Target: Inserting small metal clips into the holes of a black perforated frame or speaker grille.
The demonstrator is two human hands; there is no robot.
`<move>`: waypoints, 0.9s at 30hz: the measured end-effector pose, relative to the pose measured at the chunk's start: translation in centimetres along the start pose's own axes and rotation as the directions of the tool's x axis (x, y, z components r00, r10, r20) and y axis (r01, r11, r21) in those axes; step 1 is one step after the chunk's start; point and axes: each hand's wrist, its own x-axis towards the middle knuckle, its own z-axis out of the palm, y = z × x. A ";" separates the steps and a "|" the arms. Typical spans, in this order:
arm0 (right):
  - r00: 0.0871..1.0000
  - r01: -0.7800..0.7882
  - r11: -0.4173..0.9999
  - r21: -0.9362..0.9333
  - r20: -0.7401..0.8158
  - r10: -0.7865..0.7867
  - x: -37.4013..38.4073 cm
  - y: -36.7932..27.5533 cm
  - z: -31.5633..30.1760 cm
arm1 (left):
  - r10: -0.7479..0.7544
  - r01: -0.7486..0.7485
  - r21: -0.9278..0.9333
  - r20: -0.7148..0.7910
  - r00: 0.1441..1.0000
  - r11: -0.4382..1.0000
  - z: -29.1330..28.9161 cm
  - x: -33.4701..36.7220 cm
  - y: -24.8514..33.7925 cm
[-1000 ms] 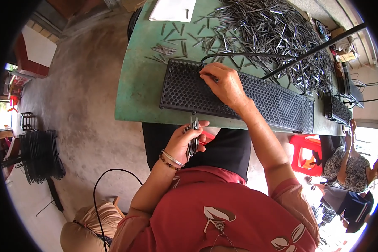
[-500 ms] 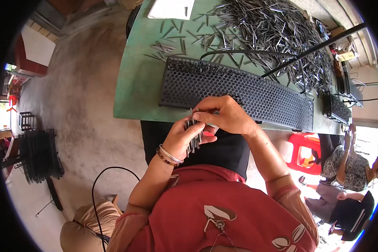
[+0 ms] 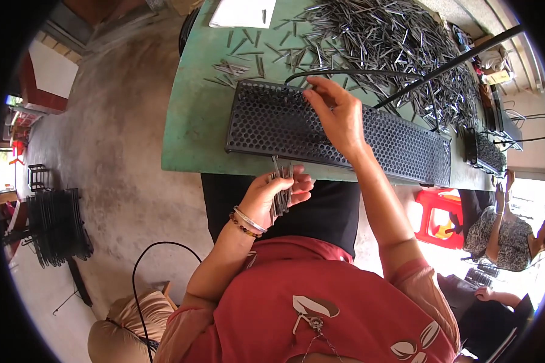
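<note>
My left hand is closed around a bundle of thin grey metal pins, just off the near edge of the table. One pin sticks up above the rest. Over the far side of a long black perforated rack, my right hand reaches down with thumb and fingers drawn together. Whatever sits between those fingertips is too small to make out. Dark pieces fill holes along the rack's far left part, close to the right fingertips. A black bar handle arches over the rack.
A large heap of metal pins covers the back right of the green table, with loose ones scattered leftward. A white sheet lies at the back left. Another filled rack stands at right, near other people and a red stool.
My right hand has left the bundle and moved forward, up over the rack's far side. My left hand stays low with the pins, its fingers slightly more spread.
</note>
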 end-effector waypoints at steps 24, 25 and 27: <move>0.764 0.029 0.999 0.041 0.643 -0.049 -3.6 -2.8 -1.1 | -0.001 -0.005 0.127 0.052 0.999 0.992 1.9 -1.1 2.3; 0.766 0.027 0.999 0.040 0.642 -0.047 -3.8 -2.7 -1.0 | 0.009 -0.017 0.115 0.071 0.997 0.993 2.1 -1.2 2.5; 0.752 -0.114 0.977 0.179 0.658 -0.032 -4.3 -2.2 -0.9 | 0.015 -0.025 0.103 0.097 0.995 0.994 2.2 -1.2 2.5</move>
